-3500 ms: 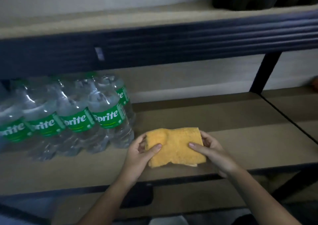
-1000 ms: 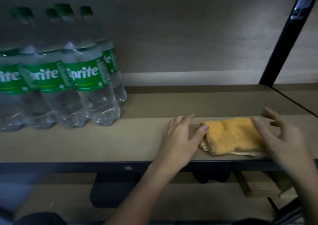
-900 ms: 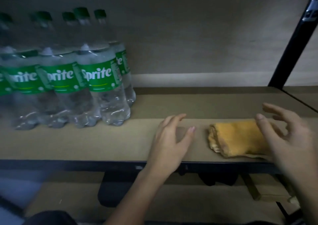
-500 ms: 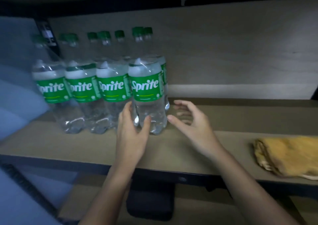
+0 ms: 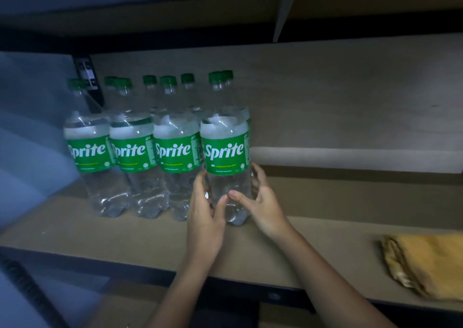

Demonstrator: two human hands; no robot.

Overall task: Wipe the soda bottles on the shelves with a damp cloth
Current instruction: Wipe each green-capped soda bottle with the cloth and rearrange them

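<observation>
Several clear Sprite bottles with green labels and caps stand in two rows at the left of the wooden shelf. The rightmost front bottle is held low on its body from both sides. My left hand curls round its left side, thumb across the front. My right hand wraps the right side, thumb on the front and fingers behind. The folded yellow cloth lies on the shelf near the front edge at the far right, apart from both hands.
The other front bottles stand tight against the held one on its left. A dark shelf beam runs overhead, and a black upright post stands at the back left. A lower shelf shows below the front edge.
Both hands let go of the cloth, which stays on the shelf, and moved left to the bottles. They have now closed round the rightmost front bottle.
</observation>
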